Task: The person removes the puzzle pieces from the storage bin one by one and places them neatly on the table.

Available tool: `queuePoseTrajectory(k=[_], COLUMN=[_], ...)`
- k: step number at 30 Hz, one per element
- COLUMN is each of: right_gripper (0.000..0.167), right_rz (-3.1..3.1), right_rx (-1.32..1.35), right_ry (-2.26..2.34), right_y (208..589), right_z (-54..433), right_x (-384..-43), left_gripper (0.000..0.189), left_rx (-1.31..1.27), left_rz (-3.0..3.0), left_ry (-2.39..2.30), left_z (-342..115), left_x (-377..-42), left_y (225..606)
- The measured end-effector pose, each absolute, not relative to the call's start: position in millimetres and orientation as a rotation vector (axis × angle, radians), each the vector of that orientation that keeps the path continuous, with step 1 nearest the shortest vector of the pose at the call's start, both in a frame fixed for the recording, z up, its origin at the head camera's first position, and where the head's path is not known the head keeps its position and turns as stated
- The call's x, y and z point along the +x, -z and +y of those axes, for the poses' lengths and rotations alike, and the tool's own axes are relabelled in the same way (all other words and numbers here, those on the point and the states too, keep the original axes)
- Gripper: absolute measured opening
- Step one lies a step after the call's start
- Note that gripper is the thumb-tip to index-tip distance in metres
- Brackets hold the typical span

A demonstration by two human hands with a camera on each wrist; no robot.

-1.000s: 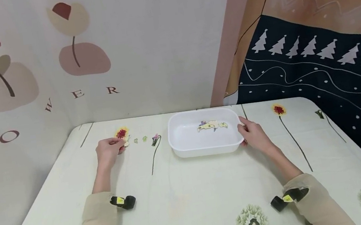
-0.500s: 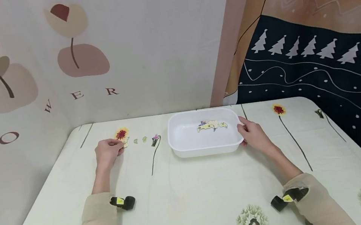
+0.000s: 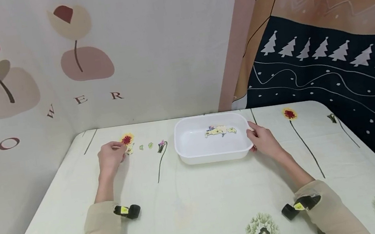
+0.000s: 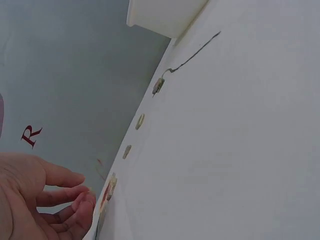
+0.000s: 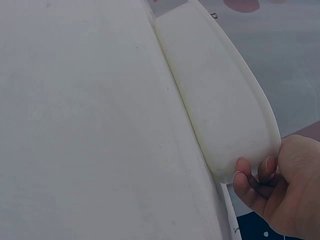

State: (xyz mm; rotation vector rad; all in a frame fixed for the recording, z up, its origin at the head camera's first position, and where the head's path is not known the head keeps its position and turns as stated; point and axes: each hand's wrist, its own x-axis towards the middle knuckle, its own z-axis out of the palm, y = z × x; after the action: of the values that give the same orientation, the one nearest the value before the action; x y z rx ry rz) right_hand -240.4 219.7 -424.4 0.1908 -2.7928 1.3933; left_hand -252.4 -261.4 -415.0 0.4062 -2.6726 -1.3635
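A small flat cream-and-yellow cutout (image 3: 129, 150) lies on the table just below a printed red-and-yellow flower. My left hand (image 3: 112, 157) hovers beside it, fingers loosely bent, and the left wrist view shows nothing between thumb and fingers. Two small flat light-green pieces, the nearer (image 3: 141, 147) and the farther (image 3: 150, 145), lie in a row to its right. At the right end of a white plastic tub (image 3: 217, 157), my right hand (image 3: 263, 138) grips the rim, thumb on top and fingers curled against the outer wall. Several flat cream, yellow and purple pieces (image 3: 220, 130) lie inside the tub.
A pale tablecloth (image 3: 198, 202) printed with flowers and stems covers the table. Behind the table's far edge hangs a light curtain (image 3: 155, 58) with flower prints and letters. On the right is a dark cloth (image 3: 330, 70) with white trees.
My left fingers have let go of the cream-and-yellow cutout and drawn slightly up and left, leaving it on the table. My right hand and the tub have stayed put.
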Motion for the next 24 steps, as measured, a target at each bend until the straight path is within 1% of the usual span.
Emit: queuePoseTrajectory(k=[9,24], right_gripper=[0.053,0.053], right_rz=[-2.793,-2.783], right_rx=[0.194,0.204], right_ry=[-1.392,-1.396], right_y=[424,424], right_z=[219,219], right_x=[-240,-240], left_gripper=[0.037,0.03], left_rx=[0.346,0.048], left_rz=[-2.646,-2.607], left_ry=[1.397,1.456], left_z=[-246,-210], left_x=[-254,-253], left_y=[403,387])
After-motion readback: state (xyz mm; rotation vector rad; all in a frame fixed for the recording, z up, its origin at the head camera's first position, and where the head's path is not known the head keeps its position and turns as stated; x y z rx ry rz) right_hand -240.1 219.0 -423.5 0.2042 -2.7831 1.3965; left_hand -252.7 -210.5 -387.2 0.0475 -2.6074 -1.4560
